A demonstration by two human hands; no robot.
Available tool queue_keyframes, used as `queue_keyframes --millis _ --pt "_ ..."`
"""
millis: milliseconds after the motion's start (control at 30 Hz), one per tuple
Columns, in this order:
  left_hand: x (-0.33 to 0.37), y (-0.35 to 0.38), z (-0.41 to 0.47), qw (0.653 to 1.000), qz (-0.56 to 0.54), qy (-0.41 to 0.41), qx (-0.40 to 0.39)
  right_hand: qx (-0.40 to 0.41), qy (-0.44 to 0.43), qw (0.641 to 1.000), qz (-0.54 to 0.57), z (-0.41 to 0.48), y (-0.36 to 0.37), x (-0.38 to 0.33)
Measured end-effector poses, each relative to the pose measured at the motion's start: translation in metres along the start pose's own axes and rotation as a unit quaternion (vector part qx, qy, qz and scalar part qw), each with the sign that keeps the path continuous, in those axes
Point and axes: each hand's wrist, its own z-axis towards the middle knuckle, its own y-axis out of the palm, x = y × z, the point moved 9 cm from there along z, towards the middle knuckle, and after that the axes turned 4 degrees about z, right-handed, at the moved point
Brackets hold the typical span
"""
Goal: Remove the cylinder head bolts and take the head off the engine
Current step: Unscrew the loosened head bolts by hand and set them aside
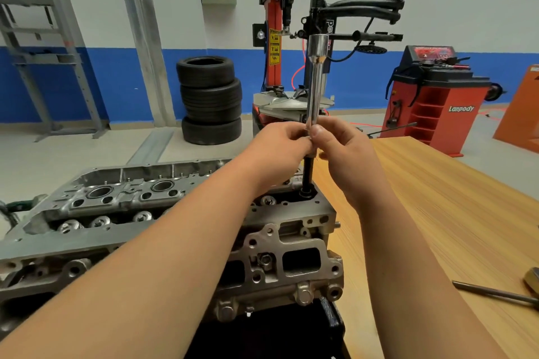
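The grey aluminium cylinder head [122, 213] sits on the engine at the table's left side, its top open with round bores and bolt heads showing. A long chrome socket extension [316, 79] stands upright over the head's right end. Below it a dark bolt shank [308, 176] rises from a hole in the head. My left hand [281, 144] and my right hand [339, 143] both pinch the lower end of the extension where it meets the bolt. The joint itself is hidden by my fingers.
A wooden table [437, 213] spreads to the right, with a metal bar [493, 293] near its right edge. Behind stand a stack of tyres [210, 99], a tyre changer [291, 38] and a red wheel balancer [431, 102].
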Motion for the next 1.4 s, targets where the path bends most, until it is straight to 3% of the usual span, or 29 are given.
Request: queue_keyframes --millis 200,433,500,567,733,900,1100,1300,1400 --pt "-0.004 -0.009 0.000 0.993 -0.032 0.027 0.113 0.032 -0.023 0.998 0.048 0.004 0.003 -0.005" --pt "-0.008 0.015 -0.003 1.000 0.006 0.001 0.030 -0.002 -0.061 0.998 0.030 0.004 0.003 -0.018" --pt "-0.007 0.010 -0.004 0.999 0.001 0.014 0.044 -0.005 -0.042 0.998 0.049 0.004 0.004 -0.014" --pt "-0.005 0.004 -0.004 0.997 0.018 0.026 0.069 0.010 -0.045 0.999 0.002 0.004 0.004 -0.012" --pt "-0.014 -0.004 -0.003 0.993 0.012 -0.010 0.120 0.022 -0.055 0.997 -0.052 0.001 0.004 -0.012" --pt "-0.013 0.005 -0.005 0.998 0.013 0.005 0.063 -0.010 -0.051 0.997 -0.050 0.002 0.007 -0.014" --pt "-0.007 -0.003 -0.004 0.993 0.044 0.020 0.108 0.027 -0.031 0.998 -0.057 0.001 0.003 -0.007" --pt "-0.010 0.008 -0.007 0.998 0.034 0.012 0.045 -0.049 -0.050 0.993 -0.096 0.002 0.011 -0.009" --pt "-0.005 -0.001 -0.008 0.995 0.043 0.037 0.084 -0.053 -0.011 0.991 -0.123 0.004 0.015 0.006"
